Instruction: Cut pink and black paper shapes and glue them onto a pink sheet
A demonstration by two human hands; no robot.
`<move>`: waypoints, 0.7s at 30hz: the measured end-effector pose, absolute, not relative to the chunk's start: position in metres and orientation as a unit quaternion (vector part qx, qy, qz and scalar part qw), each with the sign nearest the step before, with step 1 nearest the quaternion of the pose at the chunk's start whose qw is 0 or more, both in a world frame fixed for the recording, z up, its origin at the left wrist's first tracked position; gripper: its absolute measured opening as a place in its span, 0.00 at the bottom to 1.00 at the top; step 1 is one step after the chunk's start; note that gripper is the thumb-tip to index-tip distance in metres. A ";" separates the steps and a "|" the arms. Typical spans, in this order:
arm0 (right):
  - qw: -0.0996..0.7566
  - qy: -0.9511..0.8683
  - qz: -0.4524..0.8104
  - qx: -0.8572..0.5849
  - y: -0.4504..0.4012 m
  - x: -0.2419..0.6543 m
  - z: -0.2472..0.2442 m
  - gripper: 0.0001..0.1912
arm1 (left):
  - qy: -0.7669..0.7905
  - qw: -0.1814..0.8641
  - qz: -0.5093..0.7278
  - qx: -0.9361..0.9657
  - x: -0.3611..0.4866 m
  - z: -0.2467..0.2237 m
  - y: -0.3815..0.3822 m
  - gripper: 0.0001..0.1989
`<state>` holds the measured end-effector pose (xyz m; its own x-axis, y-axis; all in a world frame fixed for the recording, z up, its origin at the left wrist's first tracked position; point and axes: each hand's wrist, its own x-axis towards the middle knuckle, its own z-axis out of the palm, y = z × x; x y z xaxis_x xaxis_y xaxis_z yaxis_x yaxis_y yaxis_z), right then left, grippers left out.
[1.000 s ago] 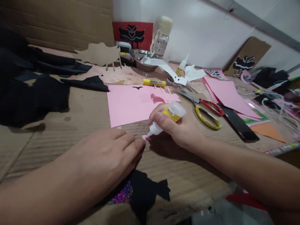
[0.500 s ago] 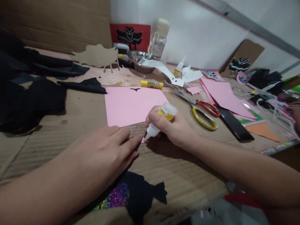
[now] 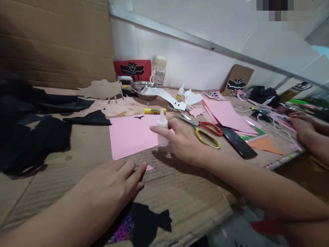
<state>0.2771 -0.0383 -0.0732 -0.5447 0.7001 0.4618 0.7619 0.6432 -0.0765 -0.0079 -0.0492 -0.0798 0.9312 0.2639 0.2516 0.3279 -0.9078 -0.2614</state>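
Observation:
A white glue bottle (image 3: 162, 132) stands upright, nozzle up, in my right hand (image 3: 181, 140), whose fingers are closed round it. It is above the cardboard near the right edge of a pink paper sheet (image 3: 133, 133). My left hand (image 3: 117, 180) lies flat on the cardboard, fingers stretched out. One fingertip rests on the end of a small pink paper piece (image 3: 149, 168), whose pointed tip shows. A small black cutout (image 3: 139, 117) is on the pink sheet. Below my left hand lies a black fish-tailed cutout (image 3: 147, 223) with a shiny purple part.
Scissors (image 3: 203, 128), a phone (image 3: 238, 141) and pink sheets (image 3: 228, 116) lie to the right. A yellow glue stick (image 3: 155, 111) and a metal bowl (image 3: 141, 90) are behind. Black fabric (image 3: 38, 140) covers the left. Another person's hands (image 3: 305, 128) are at the far right.
My right hand has lifted the glue bottle off the small pink piece and turned its nozzle upward. My left hand keeps its place on the piece. The camera view has tilted up.

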 end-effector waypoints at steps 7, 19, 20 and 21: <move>0.155 -0.883 0.013 -0.443 -0.052 0.267 -0.072 0.27 | -0.159 0.158 -0.114 -0.968 -0.004 -0.087 -0.049 0.21; 0.140 -0.895 -0.115 -0.408 -0.093 0.298 -0.051 0.29 | -0.164 0.168 -0.147 -0.961 -0.011 -0.102 -0.048 0.26; 0.156 -0.892 -0.128 -0.405 -0.093 0.307 -0.047 0.27 | -0.175 0.156 -0.150 -0.960 -0.013 -0.105 -0.048 0.25; 0.171 -0.886 -0.130 -0.412 -0.089 0.319 -0.042 0.24 | -0.182 0.146 -0.150 -0.961 -0.015 -0.108 -0.047 0.24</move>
<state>0.3191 -0.0894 -0.0416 -0.6022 0.6852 0.4098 0.7741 0.6266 0.0899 -0.0147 -0.0474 -0.1085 0.8882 0.3068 0.3419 0.3944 -0.8909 -0.2251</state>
